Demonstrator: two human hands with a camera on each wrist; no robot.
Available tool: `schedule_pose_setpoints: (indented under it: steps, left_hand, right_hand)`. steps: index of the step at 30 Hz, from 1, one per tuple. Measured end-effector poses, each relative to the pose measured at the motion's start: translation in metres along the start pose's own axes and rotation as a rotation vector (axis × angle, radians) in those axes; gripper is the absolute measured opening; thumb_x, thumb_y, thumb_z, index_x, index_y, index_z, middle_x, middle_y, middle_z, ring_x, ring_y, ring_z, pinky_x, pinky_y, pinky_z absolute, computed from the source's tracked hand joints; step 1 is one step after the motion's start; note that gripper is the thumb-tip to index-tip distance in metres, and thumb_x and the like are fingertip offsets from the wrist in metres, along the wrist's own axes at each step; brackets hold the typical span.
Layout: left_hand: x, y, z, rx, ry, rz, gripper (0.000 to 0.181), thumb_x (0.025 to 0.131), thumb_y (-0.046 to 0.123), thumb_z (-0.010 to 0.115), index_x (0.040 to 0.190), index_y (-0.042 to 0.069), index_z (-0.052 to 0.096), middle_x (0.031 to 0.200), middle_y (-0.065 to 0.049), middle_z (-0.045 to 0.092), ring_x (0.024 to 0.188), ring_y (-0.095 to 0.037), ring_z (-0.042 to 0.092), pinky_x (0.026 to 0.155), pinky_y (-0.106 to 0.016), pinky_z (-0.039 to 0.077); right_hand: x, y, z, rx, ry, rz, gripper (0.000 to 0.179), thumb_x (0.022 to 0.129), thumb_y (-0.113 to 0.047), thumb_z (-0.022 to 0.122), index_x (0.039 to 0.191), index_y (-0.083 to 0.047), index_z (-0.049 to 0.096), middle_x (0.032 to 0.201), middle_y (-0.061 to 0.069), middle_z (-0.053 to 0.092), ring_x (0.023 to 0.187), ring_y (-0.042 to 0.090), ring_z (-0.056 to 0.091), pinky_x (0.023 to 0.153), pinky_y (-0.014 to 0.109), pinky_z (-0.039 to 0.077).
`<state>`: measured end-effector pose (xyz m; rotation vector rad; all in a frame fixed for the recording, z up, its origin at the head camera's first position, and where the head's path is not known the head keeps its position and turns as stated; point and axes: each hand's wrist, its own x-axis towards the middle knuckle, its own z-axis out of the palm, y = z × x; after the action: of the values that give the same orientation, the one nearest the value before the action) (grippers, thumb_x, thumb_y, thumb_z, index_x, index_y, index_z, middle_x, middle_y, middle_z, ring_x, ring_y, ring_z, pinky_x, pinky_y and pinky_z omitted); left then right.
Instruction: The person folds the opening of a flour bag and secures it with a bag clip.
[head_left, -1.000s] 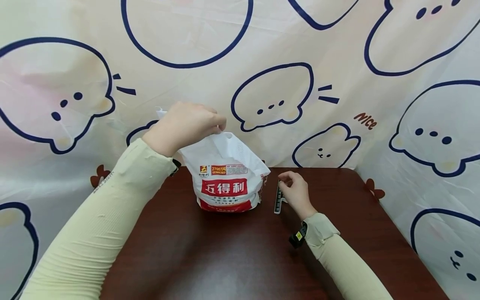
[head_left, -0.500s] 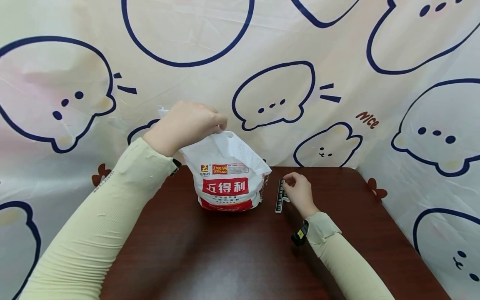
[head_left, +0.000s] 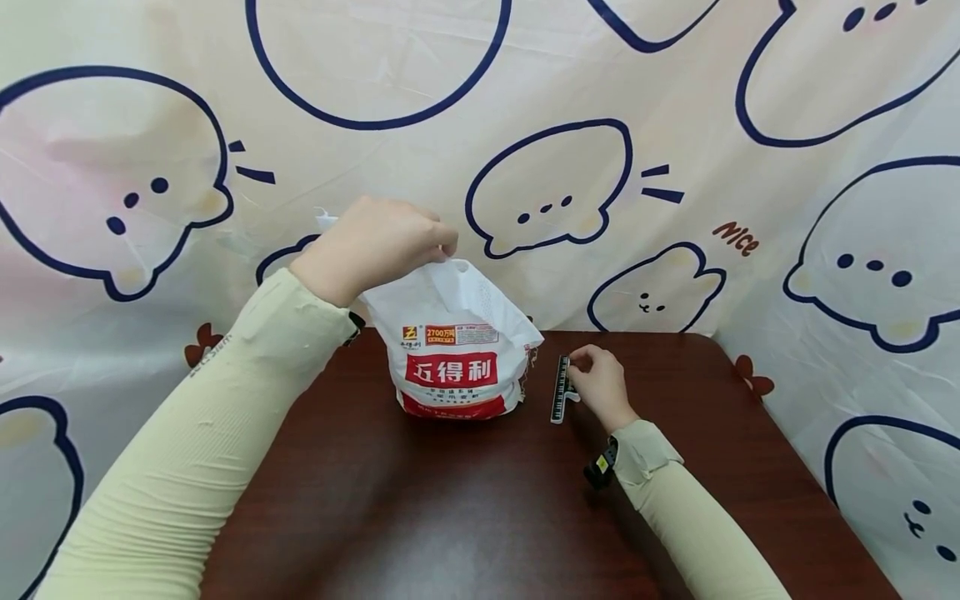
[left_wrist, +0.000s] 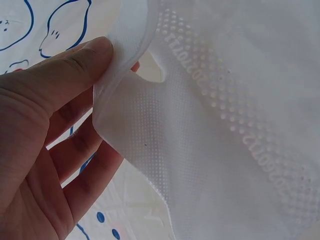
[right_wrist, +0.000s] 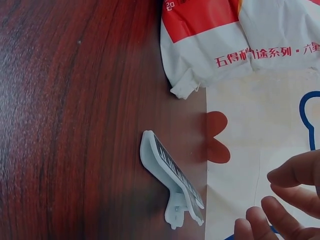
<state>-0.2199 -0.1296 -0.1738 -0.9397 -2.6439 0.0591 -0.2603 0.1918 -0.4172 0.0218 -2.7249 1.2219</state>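
A white plastic flour bag [head_left: 465, 304] with red printed labels stands on the dark wooden table, and my left hand [head_left: 372, 250] pinches its top edge. In the left wrist view, thumb and fingers grip the folded white rim beside a handle hole; the other fingers of this hand [left_wrist: 45, 125] are spread behind. To the right of the bag lies a slim white bag clip [right_wrist: 165, 162] with a piano-key strip on it. My right hand [head_left: 600, 388] is just beside the clip; the right wrist view shows its loosely bent fingers [right_wrist: 295, 167] apart from it, holding nothing.
The brown table [head_left: 450, 508] reaches back to a pale cloth backdrop [head_left: 547, 83] with blue-outlined cartoon figures. A dark band with a small device [head_left: 600, 468] sits on the right wrist.
My right hand has shifted slightly to the right, off the clip's top end. The left hand keeps its pinch on the bag, and the whole view has tilted a little.
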Motion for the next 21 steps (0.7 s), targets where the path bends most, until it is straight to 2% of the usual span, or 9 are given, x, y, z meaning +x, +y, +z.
schedule_pose_setpoints:
  steps: [6, 13, 21]
  left_hand:
    - [0.0001, -0.0001, -0.0001, 0.002, 0.003, 0.008, 0.015, 0.092, 0.013, 0.075, 0.107, 0.015, 0.077, 0.105, -0.006, 0.076, 0.089, -0.024, 0.071, 0.086, -0.043, 0.059]
    - [-0.0004, 0.001, 0.0004, -0.011, 0.004, 0.015, 0.013, 0.093, 0.013, 0.074, 0.105, 0.016, 0.076, 0.103, -0.005, 0.076, 0.088, -0.023, 0.071, 0.085, -0.043, 0.059]
    - [-0.0035, 0.0014, -0.0001, -0.009, -0.006, -0.007, 0.014, 0.092, 0.013, 0.075, 0.106, 0.015, 0.076, 0.104, -0.006, 0.076, 0.089, -0.024, 0.071, 0.086, -0.043, 0.059]
  right_hand:
    - [0.0002, -0.0003, -0.0025, -0.019, -0.042, 0.026, 0.024, 0.096, -0.008, 0.064, 0.118, 0.002, 0.065, 0.112, 0.02, 0.065, 0.08, 0.028, 0.064, 0.068, 0.038, 0.055]
    - [-0.0001, 0.0022, -0.0018, -0.058, -0.055, 0.057, 0.031, 0.097, -0.008, 0.064, 0.124, 0.005, 0.061, 0.114, 0.023, 0.06, 0.095, 0.033, 0.058, 0.079, 0.045, 0.052]
    - [0.0023, 0.0042, 0.0002, -0.062, -0.062, 0.063, 0.032, 0.096, -0.008, 0.065, 0.125, 0.006, 0.061, 0.112, 0.023, 0.058, 0.098, 0.034, 0.055, 0.082, 0.047, 0.05]
